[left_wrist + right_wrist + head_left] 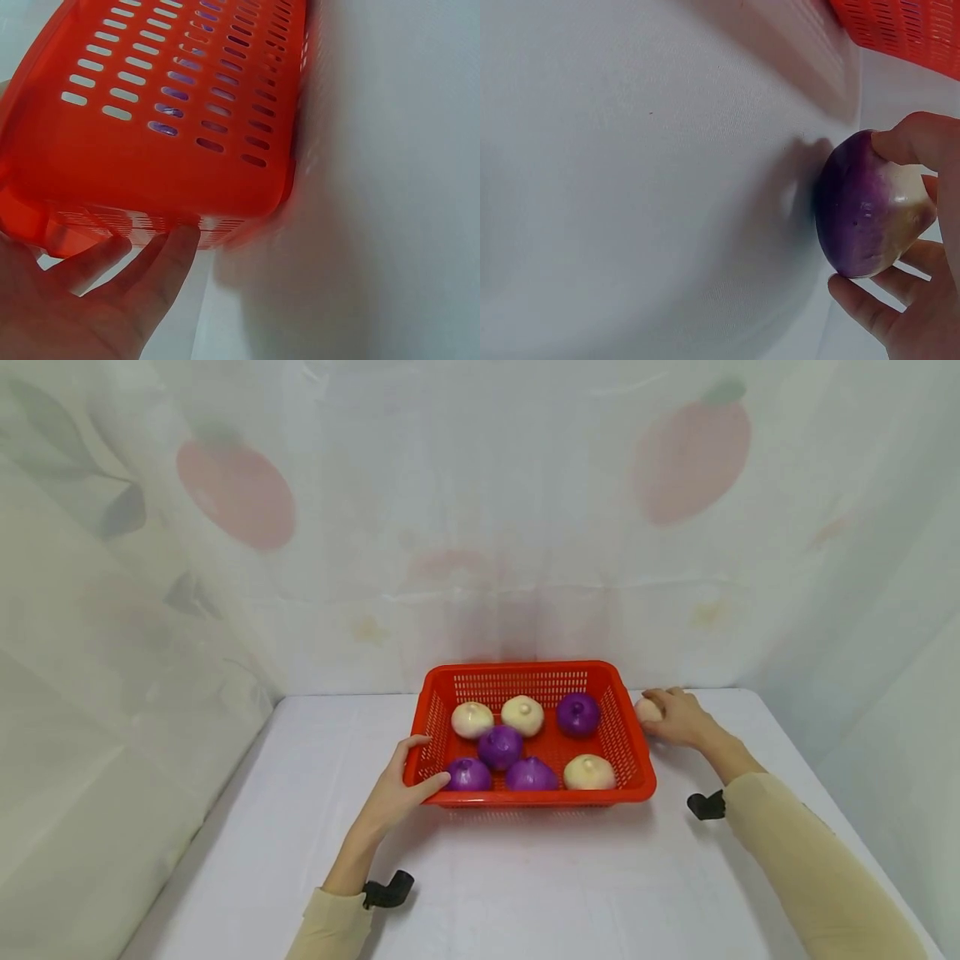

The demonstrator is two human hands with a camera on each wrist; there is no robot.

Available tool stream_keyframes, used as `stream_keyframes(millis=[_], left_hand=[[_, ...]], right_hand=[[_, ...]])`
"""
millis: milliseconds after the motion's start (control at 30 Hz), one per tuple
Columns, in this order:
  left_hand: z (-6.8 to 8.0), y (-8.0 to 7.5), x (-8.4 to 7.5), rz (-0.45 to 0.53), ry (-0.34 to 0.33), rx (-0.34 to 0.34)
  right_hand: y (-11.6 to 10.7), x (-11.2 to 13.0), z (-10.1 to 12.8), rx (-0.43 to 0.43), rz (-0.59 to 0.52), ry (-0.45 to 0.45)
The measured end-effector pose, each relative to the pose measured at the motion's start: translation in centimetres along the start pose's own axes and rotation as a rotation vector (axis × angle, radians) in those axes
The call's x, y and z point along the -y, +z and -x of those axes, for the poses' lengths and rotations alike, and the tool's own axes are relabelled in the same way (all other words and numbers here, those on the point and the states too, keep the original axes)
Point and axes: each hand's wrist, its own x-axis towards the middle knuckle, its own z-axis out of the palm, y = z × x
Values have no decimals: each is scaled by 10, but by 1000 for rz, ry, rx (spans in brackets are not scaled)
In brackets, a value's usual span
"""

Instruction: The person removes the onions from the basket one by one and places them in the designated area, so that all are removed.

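A red plastic basket [525, 798] with slotted walls stands on the table and holds several turnips, some showing purple tops [500, 747] and others pale sides [522, 716]. At its left end my left hand [405, 785] grips the rim, thumb over the front left corner; the fingers [169, 274] lie against the outer wall in the left wrist view. Right of the basket, my right hand [681, 720] holds a purple and white turnip [870, 206] between thumb and fingers, at or just above the tabletop. In the head view only that turnip's pale part shows.
A white cloth covers the table [525, 885]. Pale curtains with faded fruit prints [480, 527] hang behind it and on both sides. A black wrist camera mount [390, 890] sits by each sleeve cuff.
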Motion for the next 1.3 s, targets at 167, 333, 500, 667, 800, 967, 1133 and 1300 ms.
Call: stream_keyframes(millis=[167,333,500,667,800,967,1133,1300], left_hand=[[1,0,-3,-10,-4,-5],[3,0,-3,-13,-4,-6],[3,1,-2,-11,14,-13],[3,1,-1,-13,21,-14],[4,1,-2,-13,25,-15],[3,1,-2,-20,22,-15],[3,1,-1,-29,18,-18],[2,2,0,-46,8,-19]], right_hand=[[-3,3,1,5,2,-5],[-8,8,6,13,44,-2],[-15,10,10,-10,59,-30],[-23,13,15,-36,77,-50],[-33,20,18,-52,60,-49],[-48,30,23,-70,62,-74],[-61,42,26,-111,63,-121],[-66,58,30,-118,43,-138]])
